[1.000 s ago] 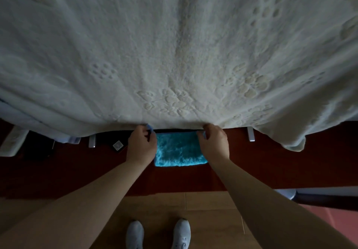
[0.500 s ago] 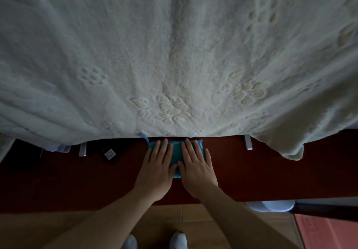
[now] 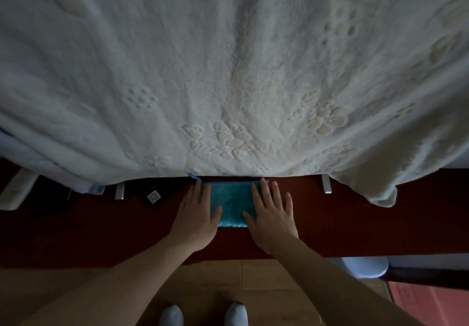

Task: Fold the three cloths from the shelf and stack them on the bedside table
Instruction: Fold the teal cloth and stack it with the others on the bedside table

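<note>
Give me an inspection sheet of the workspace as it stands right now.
Surface: dark red top, partly covered by a white blanket hanging over its far edge.
Job's things: one teal cloth, folded into a rectangle, flat on the top; no other cloths seen.
Clutter: small dark item with a white label; two pale brackets under the blanket edge.
Hands: left hand and right hand lie flat, fingers straight, on the cloth's two ends.
Cables: nothing seen.
Surroundings: wooden floor, pale shoes, pink mat at right.
</note>
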Demonstrator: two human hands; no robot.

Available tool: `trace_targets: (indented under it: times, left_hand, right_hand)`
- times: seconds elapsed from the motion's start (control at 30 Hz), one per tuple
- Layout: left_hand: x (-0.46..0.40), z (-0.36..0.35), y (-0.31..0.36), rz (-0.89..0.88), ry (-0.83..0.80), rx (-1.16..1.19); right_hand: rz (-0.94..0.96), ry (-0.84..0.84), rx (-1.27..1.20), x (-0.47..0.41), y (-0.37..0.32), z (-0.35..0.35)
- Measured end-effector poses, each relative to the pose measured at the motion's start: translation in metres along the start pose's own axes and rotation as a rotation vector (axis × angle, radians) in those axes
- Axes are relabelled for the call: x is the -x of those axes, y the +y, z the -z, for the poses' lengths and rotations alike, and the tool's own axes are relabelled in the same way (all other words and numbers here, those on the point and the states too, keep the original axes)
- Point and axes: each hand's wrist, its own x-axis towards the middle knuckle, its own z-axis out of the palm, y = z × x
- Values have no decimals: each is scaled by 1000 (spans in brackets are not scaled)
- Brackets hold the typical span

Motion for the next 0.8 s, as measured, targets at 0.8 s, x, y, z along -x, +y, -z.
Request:
trace_targets:
  times: [0.8]
  left_hand:
    - [-3,15,31,602,154,810]
  right_hand:
    - [100,-54,-68,-2,-22,-6]
